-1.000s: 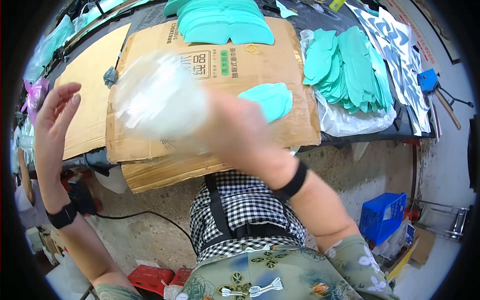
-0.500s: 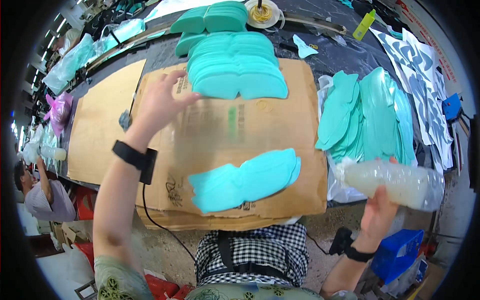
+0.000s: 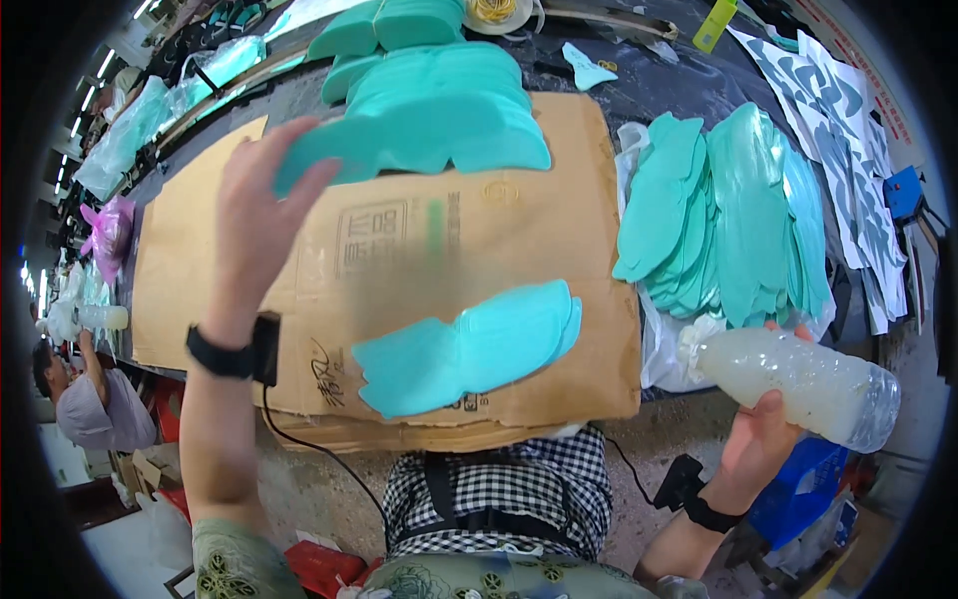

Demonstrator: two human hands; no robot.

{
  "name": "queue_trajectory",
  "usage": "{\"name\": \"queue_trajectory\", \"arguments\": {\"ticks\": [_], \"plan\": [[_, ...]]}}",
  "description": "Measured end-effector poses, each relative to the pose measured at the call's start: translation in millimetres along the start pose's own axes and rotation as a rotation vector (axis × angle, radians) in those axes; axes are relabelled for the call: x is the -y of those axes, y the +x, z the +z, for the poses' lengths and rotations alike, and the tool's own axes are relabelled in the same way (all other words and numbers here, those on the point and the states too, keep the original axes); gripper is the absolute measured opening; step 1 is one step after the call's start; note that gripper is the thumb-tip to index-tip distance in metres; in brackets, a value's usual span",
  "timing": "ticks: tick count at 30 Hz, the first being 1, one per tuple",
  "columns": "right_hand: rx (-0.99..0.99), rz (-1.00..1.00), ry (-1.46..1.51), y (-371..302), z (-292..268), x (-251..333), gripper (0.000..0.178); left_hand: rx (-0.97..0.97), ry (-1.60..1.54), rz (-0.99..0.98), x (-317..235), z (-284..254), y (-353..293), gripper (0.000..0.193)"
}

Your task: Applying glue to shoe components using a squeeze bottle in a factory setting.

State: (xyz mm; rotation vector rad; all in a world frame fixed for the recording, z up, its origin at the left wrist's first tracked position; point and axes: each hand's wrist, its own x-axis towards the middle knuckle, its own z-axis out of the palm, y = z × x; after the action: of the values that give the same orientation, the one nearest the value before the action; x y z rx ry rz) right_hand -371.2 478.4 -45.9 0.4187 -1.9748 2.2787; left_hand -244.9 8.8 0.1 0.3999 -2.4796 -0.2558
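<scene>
Between the thumb and fingers of my left hand [image 3: 264,190] is the left end of a teal fabric piece [image 3: 344,145]. The piece reaches over the left side of a thick teal stack [image 3: 449,100] at the far end of the cardboard. On the right, my right hand [image 3: 763,434] grips a clear plastic bottle [image 3: 798,384] from below. Cloudy whitish stuff fills the bottle, and its white wrapped mouth tilts up to the left. Nearer me on the cardboard [image 3: 409,270] lie a few overlapping bright teal pieces [image 3: 469,344].
More teal pieces [image 3: 679,210] lie in piles on white plastic at the right. Beyond them are printed white sheets [image 3: 838,150]. A yellow-green bottle [image 3: 715,25] and a roll with yellow bands [image 3: 494,12] stand at the back. A co-worker [image 3: 100,404] is at the far left.
My left hand has moved left, drawing one teal piece off the front of the stack. The bottle in my right hand now slopes more, its base lower. The whole view has shifted slightly.
</scene>
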Motion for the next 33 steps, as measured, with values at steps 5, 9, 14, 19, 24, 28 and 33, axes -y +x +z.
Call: {"name": "queue_trajectory", "arguments": {"ticks": [5,9,14,19,24,28,33], "plan": [[0.001,-0.043,0.121,-4,7,8,0.090,0.101,-0.455,-0.337,-53,-38,-86,0.044],[0.095,-0.022,0.174,-15,34,13,0.084,0.206,-0.079,-0.008,-82,3,-139,0.046],[0.350,0.026,-0.044,-23,94,17,0.068,0.132,0.041,-0.079,-93,34,-173,0.040],[0.498,-0.086,-0.428,-29,175,-11,0.040,0.077,-0.060,-0.081,-87,40,-181,0.024],[0.799,-0.372,-0.395,-43,193,-25,0.041,0.088,-0.013,-0.014,-84,30,-192,0.016],[0.653,-0.337,-0.542,-16,169,-15,0.027,0.040,-0.084,-0.044,-73,5,-214,0.017],[0.618,-0.394,-0.747,-47,173,-6,0.024,0.029,-0.121,-0.244,-46,-19,-231,0.026]]}}
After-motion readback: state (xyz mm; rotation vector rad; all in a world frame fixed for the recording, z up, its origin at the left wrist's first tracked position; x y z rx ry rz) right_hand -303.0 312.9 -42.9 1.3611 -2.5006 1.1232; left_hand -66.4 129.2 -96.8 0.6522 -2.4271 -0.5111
